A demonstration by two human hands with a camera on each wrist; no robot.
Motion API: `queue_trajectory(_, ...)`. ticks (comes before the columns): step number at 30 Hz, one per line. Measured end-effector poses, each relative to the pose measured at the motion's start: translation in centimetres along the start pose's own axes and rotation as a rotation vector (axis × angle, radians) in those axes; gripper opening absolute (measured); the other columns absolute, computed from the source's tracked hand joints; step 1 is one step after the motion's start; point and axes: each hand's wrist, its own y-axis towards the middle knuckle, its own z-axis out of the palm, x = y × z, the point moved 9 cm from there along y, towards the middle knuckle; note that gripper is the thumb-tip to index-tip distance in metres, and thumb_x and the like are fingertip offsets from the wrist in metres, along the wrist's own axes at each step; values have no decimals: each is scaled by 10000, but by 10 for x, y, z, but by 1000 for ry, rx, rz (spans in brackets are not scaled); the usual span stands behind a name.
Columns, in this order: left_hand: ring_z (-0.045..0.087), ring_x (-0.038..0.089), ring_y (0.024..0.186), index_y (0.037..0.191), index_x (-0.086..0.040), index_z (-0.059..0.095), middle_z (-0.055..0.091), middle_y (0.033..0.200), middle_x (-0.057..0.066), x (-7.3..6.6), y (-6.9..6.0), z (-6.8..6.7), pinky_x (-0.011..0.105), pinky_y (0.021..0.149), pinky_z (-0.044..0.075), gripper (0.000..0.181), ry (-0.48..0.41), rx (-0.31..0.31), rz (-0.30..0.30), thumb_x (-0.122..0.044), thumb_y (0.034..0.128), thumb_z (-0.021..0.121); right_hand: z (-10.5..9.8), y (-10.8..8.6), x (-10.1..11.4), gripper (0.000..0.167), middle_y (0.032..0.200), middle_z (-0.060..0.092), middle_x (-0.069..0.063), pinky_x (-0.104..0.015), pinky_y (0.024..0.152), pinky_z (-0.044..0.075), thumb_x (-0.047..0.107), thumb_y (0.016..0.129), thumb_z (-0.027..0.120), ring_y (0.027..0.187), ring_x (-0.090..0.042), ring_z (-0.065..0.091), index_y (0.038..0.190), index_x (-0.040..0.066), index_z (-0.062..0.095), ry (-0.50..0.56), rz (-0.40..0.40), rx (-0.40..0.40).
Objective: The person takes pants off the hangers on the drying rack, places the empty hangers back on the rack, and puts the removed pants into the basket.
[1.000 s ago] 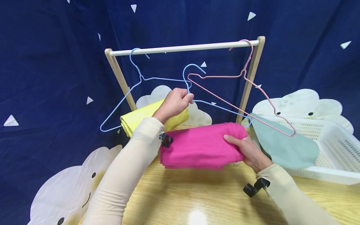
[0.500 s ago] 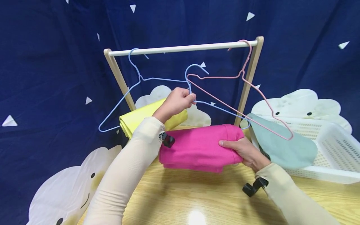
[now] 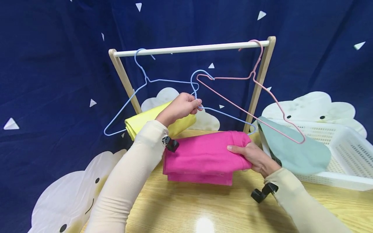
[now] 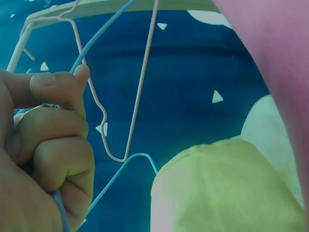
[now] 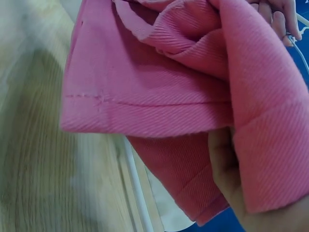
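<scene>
My left hand (image 3: 182,106) grips a light blue wire hanger (image 3: 224,115) by its neck, just below the hook. A folded pink cloth garment (image 3: 204,155) lies over the hanger's lower part and hides most of it; one hanger corner sticks out at the right. My right hand (image 3: 257,158) holds the garment's right end, thumb on top and fingers underneath. In the right wrist view, a stitched hem (image 5: 164,108) and loose folds show on the twill fabric. The left wrist view shows the curled fingers (image 4: 63,140) around the blue wire.
Behind stands a rack with a white rail (image 3: 189,49). From it hang another blue hanger (image 3: 118,111) with a folded yellow cloth (image 3: 145,123) and a bare pink hanger (image 3: 278,102). At right, a teal cloth (image 3: 306,155) lies over a white basket (image 3: 335,181) on the wooden table (image 3: 180,207).
The pink garment's lower flap has come down further below the fold. My right hand has shifted slightly left along the garment, and the held hanger's hook has turned a little.
</scene>
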Motion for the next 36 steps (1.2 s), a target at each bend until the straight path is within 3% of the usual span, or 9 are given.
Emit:
queue_trajectory(6,326,96,544,816,-5,690,462,532,-45,-3,0,-2,232,520,239,311,56,-21,62,-168,1004,502,-4,-1,0,69,801,676,116,-222,596,550,183,939,651,609,-64,672,967,244,634,-21,2,-25)
queue_trajectory(13,315,90,518,736,-45,648,458,534,-57,-3,1,0,239,552,280,330,131,-17,82,-168,1006,503,-8,-3,-1,88,810,670,98,-225,604,556,213,938,658,631,-74,681,1004,242,607,-16,12,-64)
queue_trajectory(17,347,95,538,792,-44,688,490,557,-56,-2,0,0,236,575,306,302,150,-23,66,-186,999,519,-7,-6,2,58,790,677,97,-227,597,557,197,932,657,626,-74,687,960,236,626,4,-1,-74)
queue_trajectory(21,331,96,519,929,-38,735,456,546,-34,2,-1,4,235,513,264,299,138,29,15,-220,998,509,-6,-7,7,90,781,686,102,-222,587,555,162,937,643,617,-72,692,947,251,638,9,-40,-70)
queue_trajectory(25,293,92,485,935,-58,747,453,546,-30,3,-2,8,232,472,219,317,160,73,-6,-230,998,488,-4,-6,10,122,752,695,109,-214,583,548,138,941,634,604,-66,689,930,258,647,9,-69,-61)
queue_trajectory(36,305,91,466,855,-78,747,518,579,-6,2,-1,5,230,464,238,316,234,8,18,-222,1006,509,-6,-10,13,162,794,705,108,-218,590,560,106,949,605,613,-67,697,930,257,659,81,-103,-37)
